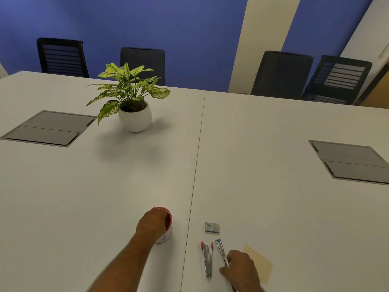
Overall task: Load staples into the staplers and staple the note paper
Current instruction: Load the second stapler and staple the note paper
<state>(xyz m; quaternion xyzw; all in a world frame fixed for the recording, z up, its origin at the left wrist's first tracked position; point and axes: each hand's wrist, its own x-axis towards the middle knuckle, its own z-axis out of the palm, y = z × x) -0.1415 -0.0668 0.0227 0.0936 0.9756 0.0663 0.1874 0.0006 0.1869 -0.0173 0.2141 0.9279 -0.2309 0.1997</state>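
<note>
- Your left hand (pixel 152 223) reaches into the red-rimmed cup (pixel 168 224); its grip and the cup's contents are hidden.
- Your right hand (pixel 240 268) pinches the blue-tipped stapler (pixel 220 248).

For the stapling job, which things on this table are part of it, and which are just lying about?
Part of the job:
pink stapler, lying open
blue stapler, under the right hand
staple box
yellow note paper

Lying about:
potted plant
pink-rimmed cup, left hand on it; its role is unclear
two grey table hatches
</note>
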